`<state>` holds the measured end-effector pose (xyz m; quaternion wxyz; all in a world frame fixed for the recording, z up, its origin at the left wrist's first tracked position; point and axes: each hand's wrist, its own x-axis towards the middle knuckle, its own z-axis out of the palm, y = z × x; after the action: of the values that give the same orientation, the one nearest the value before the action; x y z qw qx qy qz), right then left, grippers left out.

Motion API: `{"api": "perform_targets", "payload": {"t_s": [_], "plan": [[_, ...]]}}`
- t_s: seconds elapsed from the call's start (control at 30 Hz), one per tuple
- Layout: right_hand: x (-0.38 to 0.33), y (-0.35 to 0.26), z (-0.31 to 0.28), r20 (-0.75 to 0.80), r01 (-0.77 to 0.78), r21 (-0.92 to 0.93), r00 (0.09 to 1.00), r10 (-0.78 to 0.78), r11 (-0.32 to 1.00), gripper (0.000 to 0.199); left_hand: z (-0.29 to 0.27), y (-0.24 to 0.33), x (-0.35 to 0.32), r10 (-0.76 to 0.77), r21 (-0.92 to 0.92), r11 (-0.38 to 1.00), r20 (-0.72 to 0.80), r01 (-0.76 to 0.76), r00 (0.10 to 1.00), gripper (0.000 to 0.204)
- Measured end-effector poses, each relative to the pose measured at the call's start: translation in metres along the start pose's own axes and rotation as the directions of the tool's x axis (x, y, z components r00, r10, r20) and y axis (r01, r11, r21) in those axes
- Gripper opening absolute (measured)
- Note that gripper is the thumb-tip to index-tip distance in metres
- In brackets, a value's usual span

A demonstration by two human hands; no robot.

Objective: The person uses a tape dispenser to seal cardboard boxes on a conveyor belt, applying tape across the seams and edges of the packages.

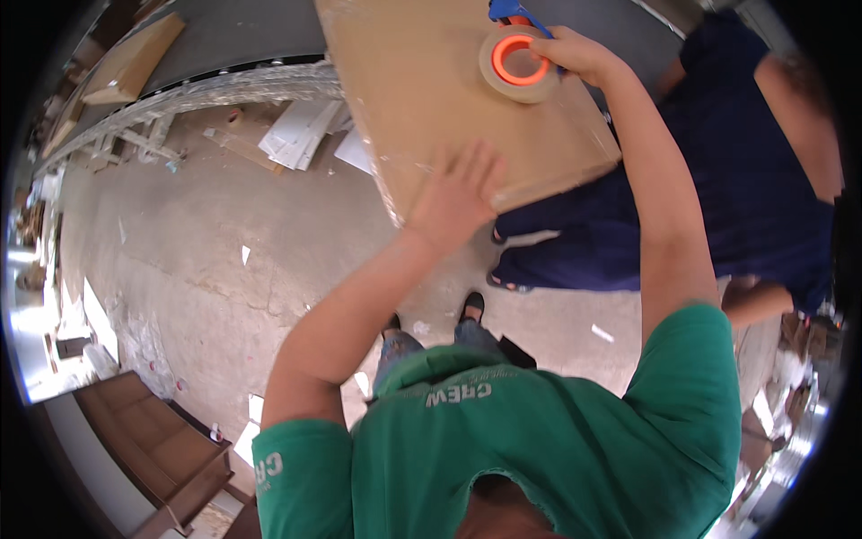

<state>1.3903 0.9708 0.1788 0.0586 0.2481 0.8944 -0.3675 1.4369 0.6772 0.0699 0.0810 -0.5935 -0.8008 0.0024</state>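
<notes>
White lettering across front of green shirt; more white letters on left sleeve.

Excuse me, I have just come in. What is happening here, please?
The person's right hand grips a tape dispenser over a flat cardboard box. The left hand, slightly blurred, lies palm down with fingers spread at the box's near end. A co-worker in dark blue stands to the right.

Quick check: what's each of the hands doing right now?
Left hand: open, fingers spread on the cardboard box.
Right hand: closed, holding the tape dispenser.
</notes>
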Motion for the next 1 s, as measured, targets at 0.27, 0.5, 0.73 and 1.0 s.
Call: {"api": "perform_targets", "payload": {"t_s": [0.27, 0.5, 0.73, 1.0], "plan": [[-0.310, 0.089, 0.053, 0.133, -0.268, 0.873, 0.935, 0.329, 0.408, 0.067, 0.003, 0.009, 0.002, 0.004, 0.193, 0.981, -0.020, 0.000, 1.000, 0.079], [-0.221, 0.055, 0.007, -0.409, 0.116, 0.319, 0.912, 0.027, 0.941, 0.072, 0.021, 0.048, 0.051, 0.021, 0.107, 0.994, -0.158, -0.004, 0.987, 0.075], [-0.202, 0.098, 0.026, -0.333, 0.013, -0.456, 0.925, -0.184, 0.890, 0.059, 0.015, 0.054, 0.051, -0.030, -0.151, 0.989, -0.205, -0.002, 0.978, 0.072], [-0.239, 0.189, 0.102, -0.303, -0.121, -0.524, 0.952, -0.052, 0.843, 0.058, -0.016, 0.111, 0.116, 0.144, -0.127, 0.979, -0.114, -0.158, 0.983, 0.090]]}}
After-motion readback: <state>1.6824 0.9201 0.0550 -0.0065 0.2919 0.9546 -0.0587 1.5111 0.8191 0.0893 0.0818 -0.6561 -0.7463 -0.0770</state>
